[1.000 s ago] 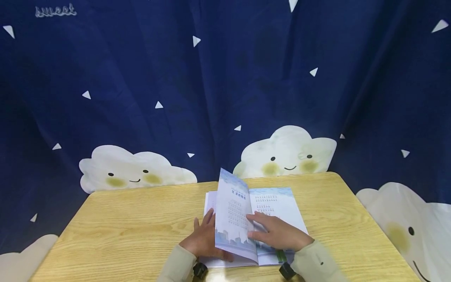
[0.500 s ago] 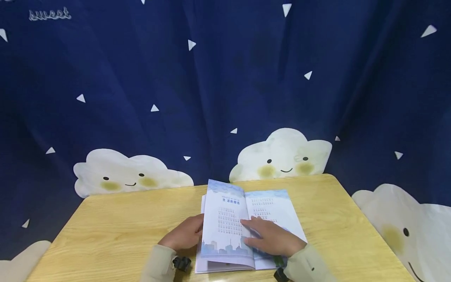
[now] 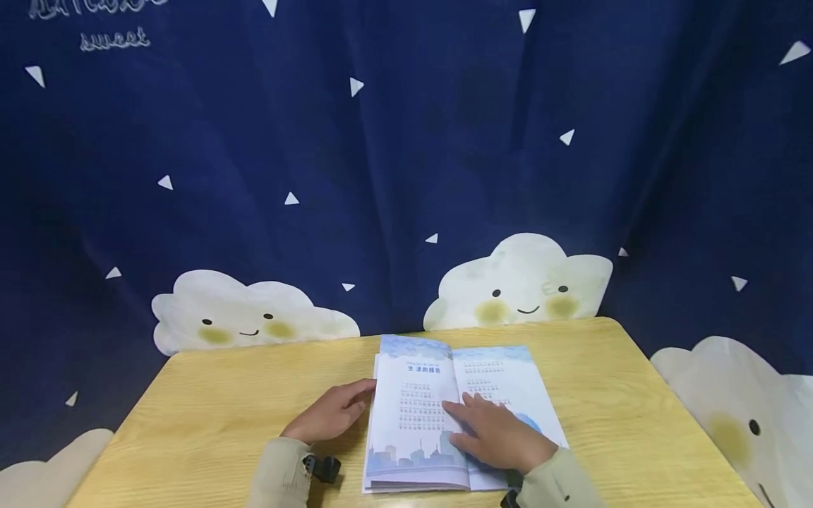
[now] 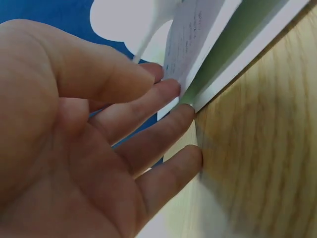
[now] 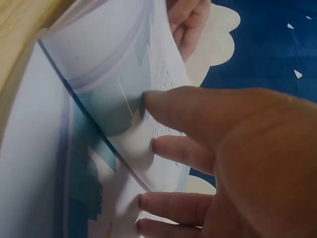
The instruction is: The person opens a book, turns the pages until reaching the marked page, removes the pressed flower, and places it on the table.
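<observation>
A picture book (image 3: 419, 402) lies spread on the wooden table, its pages printed with blue skyline art and lines of characters. My left hand (image 3: 333, 411) is at the book's left edge, fingers loosely extended; in the left wrist view its fingertips (image 4: 185, 111) meet the page edges, which fan slightly apart. My right hand (image 3: 502, 430) rests across the inner part of the right page, thumb and index finger reaching over the fold onto the left page. In the right wrist view its thumb and fingers press on the paper on both sides of the crease (image 5: 106, 141).
The light wooden table (image 3: 241, 402) extends to both sides of the book. Behind it hangs a dark blue curtain (image 3: 381, 141) with white triangles and smiling clouds. A black wrist-worn device (image 3: 324, 468) sits at my left cuff.
The raised left page has come down onto the left side of the book. My left hand has moved out from behind it to the left edge; the right stays near the fold.
</observation>
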Demonstrator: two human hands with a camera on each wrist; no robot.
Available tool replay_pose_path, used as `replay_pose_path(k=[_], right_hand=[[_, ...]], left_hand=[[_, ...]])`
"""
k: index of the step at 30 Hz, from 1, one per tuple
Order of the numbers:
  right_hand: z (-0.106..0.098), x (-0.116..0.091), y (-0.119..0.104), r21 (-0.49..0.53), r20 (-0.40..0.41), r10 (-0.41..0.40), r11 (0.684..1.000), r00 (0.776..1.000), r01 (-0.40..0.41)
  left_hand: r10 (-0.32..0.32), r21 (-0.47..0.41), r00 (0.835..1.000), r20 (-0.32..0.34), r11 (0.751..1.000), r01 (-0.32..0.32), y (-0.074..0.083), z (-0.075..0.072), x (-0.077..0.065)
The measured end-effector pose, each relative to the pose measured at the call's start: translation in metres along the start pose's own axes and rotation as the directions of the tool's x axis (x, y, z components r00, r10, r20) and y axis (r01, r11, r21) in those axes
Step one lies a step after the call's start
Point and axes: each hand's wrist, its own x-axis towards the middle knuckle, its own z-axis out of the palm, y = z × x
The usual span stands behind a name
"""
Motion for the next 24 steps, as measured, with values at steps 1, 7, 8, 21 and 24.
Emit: replay_pose_path(k=[1, 7, 8, 21, 24], right_hand=[[0.001, 0.000, -0.001, -0.009, -0.006, 0.012, 1.000, 1.000, -0.012], [0.006, 0.000, -0.008, -0.078, -0.037, 0.040, 0.996, 0.998, -0.043], [0.007, 0.000, -0.009, -0.097, -0.041, 0.039, 0.994, 0.998, -0.043], [0.018, 0.006, -0.016, -0.307, -0.096, 0.036, 0.949, 0.995, -0.064], [0.018, 0.007, -0.016, -0.296, -0.091, 0.034, 0.953, 0.995, -0.060]], left_hand=[[0.005, -0.017, 1.000, 0.000, 1.000, -0.005, 0.000, 0.001, 0.001], [-0.004, -0.040, 1.000, -0.022, 0.999, 0.003, 0.002, 0.000, 0.001], [-0.006, -0.017, 0.999, -0.035, 1.000, 0.005, 0.003, 0.000, 0.000], [-0.042, 0.226, 0.999, 0.002, 0.973, 0.040, 0.040, 0.014, 0.001], [-0.125, 0.272, 0.992, 0.037, 0.956, 0.110, 0.045, 0.022, 0.001]])
